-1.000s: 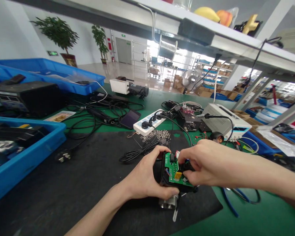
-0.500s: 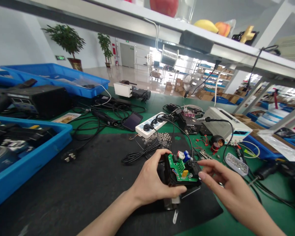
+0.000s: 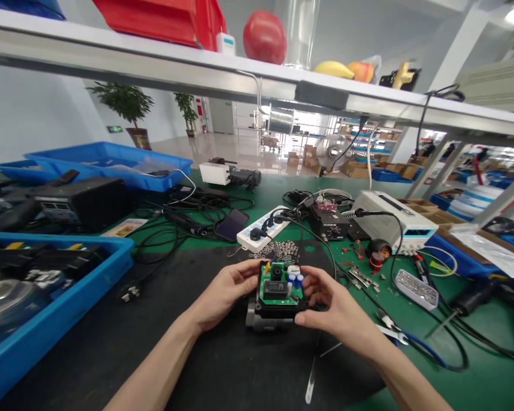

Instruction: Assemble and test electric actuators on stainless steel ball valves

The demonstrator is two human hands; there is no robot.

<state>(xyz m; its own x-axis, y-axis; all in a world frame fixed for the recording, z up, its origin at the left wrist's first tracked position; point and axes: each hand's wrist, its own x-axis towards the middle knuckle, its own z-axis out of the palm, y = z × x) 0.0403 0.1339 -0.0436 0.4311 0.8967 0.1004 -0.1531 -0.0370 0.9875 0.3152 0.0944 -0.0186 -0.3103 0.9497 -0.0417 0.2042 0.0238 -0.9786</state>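
Observation:
A green circuit board (image 3: 281, 283) with blue capacitors and a black block sits in a black housing (image 3: 278, 313) on a grey metal body, over the dark mat (image 3: 184, 348). My left hand (image 3: 233, 288) is closed at the housing's left upper edge, fingers bent against it. On the right side, my right hand (image 3: 328, 297) holds the housing between thumb and fingers; part of those fingers is hidden. Near my right forearm lie a wrench (image 3: 393, 334) and cutters (image 3: 386, 319). A thin white-tipped tool (image 3: 310, 388) rests on the mat below the housing.
Small metal rings (image 3: 278, 249) lie beyond the housing, beside a power strip (image 3: 261, 230). A blue bin (image 3: 68, 308) stands at left. To the right are a tray of small parts (image 3: 416, 287), a soldering station (image 3: 332, 222) and a power supply (image 3: 396, 217). A shelf (image 3: 223, 71) crosses overhead.
The housing has turned and moved left, and its board now faces me differently. My right hand has closed on its right side; my left hand has shifted to the upper left edge. The view has tilted upward.

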